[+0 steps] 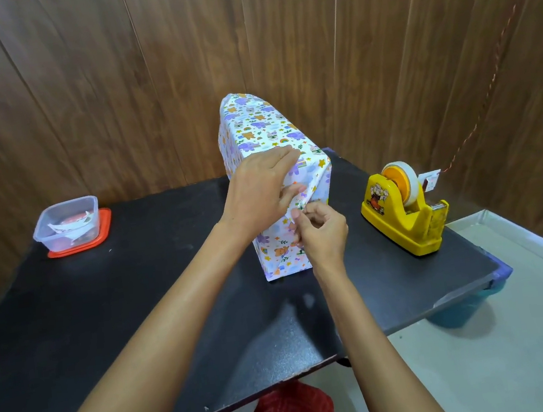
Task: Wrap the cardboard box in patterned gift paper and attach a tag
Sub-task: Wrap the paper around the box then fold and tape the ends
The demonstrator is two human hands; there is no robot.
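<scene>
**Two Hands at One Wrapped Box**

Counted one wrapped box (263,130), one yellow tape dispenser (403,219) and one clear container (68,222) on the black table (138,309). Saw a cartoon figure on the dispenser, any lettering too small to read. Stood upright mid-table, under both hands: left hand (261,190) flat against the near end's top fold, right hand (321,230) just below, pinching a paper flap (301,202)

A room in a home, seemingly: wood-panelled walls (275,32), pale tiled floor (523,345), low black tabletop (138,309), cartoon-printed yellow tape dispenser (405,212).
</scene>
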